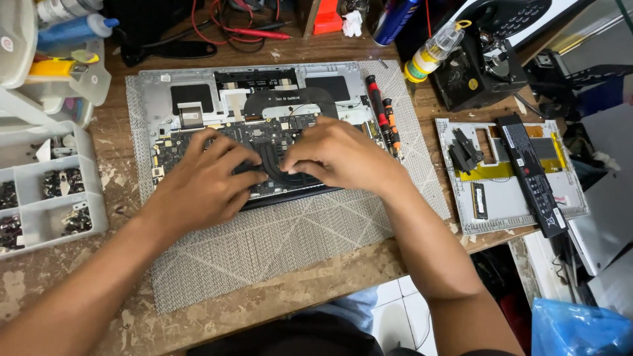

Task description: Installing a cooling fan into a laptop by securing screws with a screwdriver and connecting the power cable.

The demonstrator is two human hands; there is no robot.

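Both hands down on one opened laptop (198, 92), bottom cover off, board exposed. Left hand (201, 178) lies palm-down on the dark circuit board (264, 128), fingers curled, tips pressing near the black heat pipes (280, 161); can't tell whether anything is pinched under them. Right hand (339, 155) just beside it, fingers bent onto the same pipe area, tips hidden, so whether it grips anything can't be told. The two hands nearly touch at the fingertips, over the middle of the board.

Under the laptop: one grey woven mat (264, 244) on one worn wooden bench (119, 198).

Just right of the right hand, on the mat: two screwdrivers (379, 105), black with red and orange bands, lying side by side.

Further right: one grey cover panel (514, 204) with yellow tape, one long black battery (534, 178) lying across it, one small memory stick (479, 200) on it.

Beyond the right hand, at the back: one clear bottle with yellow cap (432, 49), one blue can (393, 20), red wires (224, 20).

Left of the left hand: one clear parts box (53, 191), compartments holding small metal pieces; one blue squeeze bottle (76, 28) above it.
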